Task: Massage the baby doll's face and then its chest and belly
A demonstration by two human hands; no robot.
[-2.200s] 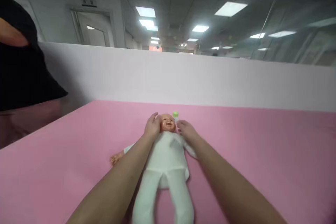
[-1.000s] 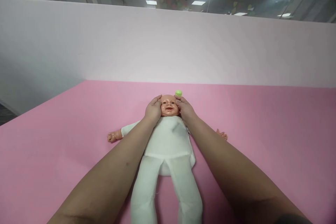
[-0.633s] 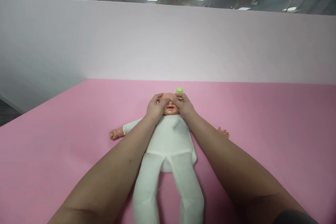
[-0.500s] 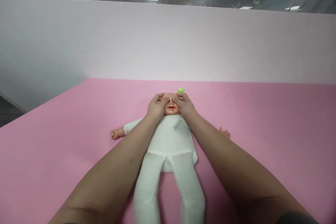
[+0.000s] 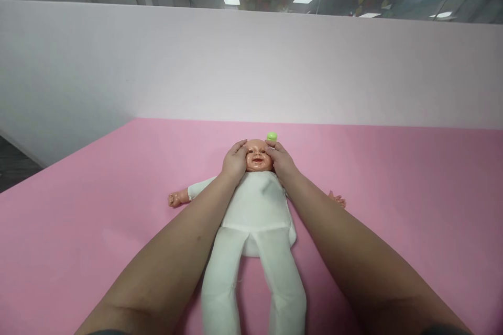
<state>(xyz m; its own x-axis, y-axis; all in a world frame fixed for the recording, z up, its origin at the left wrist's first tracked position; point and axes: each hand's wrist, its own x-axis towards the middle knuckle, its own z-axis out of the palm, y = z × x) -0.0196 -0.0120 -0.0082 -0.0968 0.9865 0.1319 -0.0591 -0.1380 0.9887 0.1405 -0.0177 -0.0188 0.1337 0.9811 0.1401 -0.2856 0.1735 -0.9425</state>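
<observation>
A baby doll (image 5: 257,204) with a white cloth body lies on its back, its head toward the far edge and its legs toward me. My left hand (image 5: 234,161) cups the left side of the doll's head, fingers curved along it. On the other side, my right hand (image 5: 281,159) cups the head with its thumb near the cheek. The doll's eyes and mouth show between my thumbs. Both my forearms cross over the doll's arms and partly hide them.
Just beyond the doll's head, near my right fingertips, sits a small lime-green object (image 5: 271,136). The doll lies on a pink surface (image 5: 98,209). A white wall panel (image 5: 251,68) rises behind it, with dark floor at the far left.
My thumbs have slid outward from the middle of the doll's face to the sides of its head, uncovering the eyes. The view has shifted slightly.
</observation>
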